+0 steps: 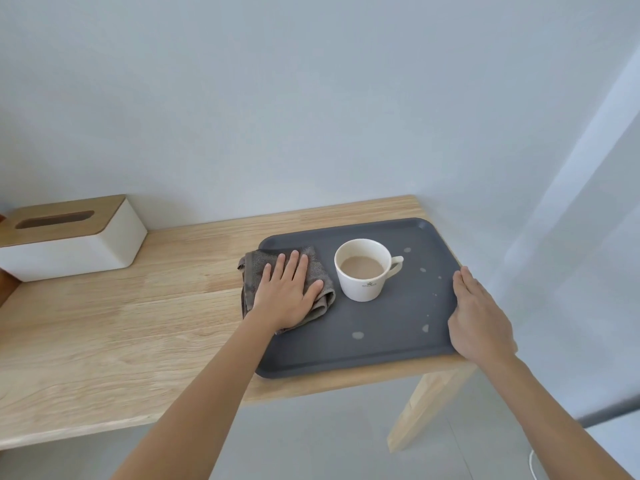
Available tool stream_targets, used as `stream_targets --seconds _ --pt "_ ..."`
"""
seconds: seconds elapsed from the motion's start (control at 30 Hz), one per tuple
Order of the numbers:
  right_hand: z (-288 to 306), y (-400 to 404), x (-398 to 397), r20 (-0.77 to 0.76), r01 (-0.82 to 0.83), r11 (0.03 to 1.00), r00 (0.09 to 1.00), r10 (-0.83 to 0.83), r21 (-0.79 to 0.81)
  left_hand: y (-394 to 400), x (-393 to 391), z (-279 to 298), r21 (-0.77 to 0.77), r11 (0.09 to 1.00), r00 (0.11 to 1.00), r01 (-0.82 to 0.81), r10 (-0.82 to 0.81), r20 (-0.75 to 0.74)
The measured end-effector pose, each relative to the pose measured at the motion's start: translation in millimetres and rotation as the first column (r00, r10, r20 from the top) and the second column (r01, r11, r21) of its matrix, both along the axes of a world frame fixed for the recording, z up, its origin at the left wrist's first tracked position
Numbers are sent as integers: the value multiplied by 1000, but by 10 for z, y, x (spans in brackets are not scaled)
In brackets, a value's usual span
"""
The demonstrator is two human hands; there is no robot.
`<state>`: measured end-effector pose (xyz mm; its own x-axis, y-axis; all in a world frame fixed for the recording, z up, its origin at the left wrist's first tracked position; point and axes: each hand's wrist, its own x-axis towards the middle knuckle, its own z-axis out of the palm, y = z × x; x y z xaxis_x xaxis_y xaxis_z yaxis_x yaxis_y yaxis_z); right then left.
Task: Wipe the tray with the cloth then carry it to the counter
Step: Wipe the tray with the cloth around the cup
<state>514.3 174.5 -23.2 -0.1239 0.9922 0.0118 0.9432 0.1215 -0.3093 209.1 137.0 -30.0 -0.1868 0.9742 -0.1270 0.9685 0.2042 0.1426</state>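
A dark grey tray lies at the right end of a wooden table. A folded grey-brown cloth rests on the tray's left part and hangs over its left rim. My left hand lies flat on the cloth with the fingers spread, pressing it down. My right hand rests against the tray's right rim, fingers straight and together. A white cup of milky coffee stands in the middle of the tray, handle to the right. Pale spilled drops dot the tray's right and front areas.
A white tissue box with a wooden lid stands at the table's back left. The wooden table meets the wall behind; its right edge is just beyond the tray, with a table leg below. Grey floor lies in front.
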Motion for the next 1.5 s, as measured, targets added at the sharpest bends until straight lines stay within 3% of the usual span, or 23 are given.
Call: stream_targets --seconds 0.37,0.7,0.77,0.83,0.93,1.07,1.23,1.5 --pt "-37 30 -27 21 11 1000 1000 -11 9 -778 422 39 -62 993 994 105 -102 48" --pt "2 16 -17 45 -28 1000 999 28 -5 -1015 523 255 -243 966 984 83 -41 174" --pt "-18 34 -17 80 -39 999 996 38 10 -902 498 360 -200 978 984 65 -30 175" --pt "-39 67 -31 81 -60 995 995 54 76 -742 484 474 -48 998 978 47 -37 205" --pt "70 81 -144 -156 -197 971 964 217 135 -471 522 594 84 996 886 -25 -17 463" --pt "337 141 -391 -460 -408 913 814 355 -16 -221 597 497 195 973 758 -124 -34 651" --pt "375 292 -590 -552 -487 873 732 399 -14 -141 550 369 282 939 686 -198 -73 724" --pt "534 353 -1108 -568 -520 854 695 440 25 -43 -35 496 309 933 706 -186 -92 703"
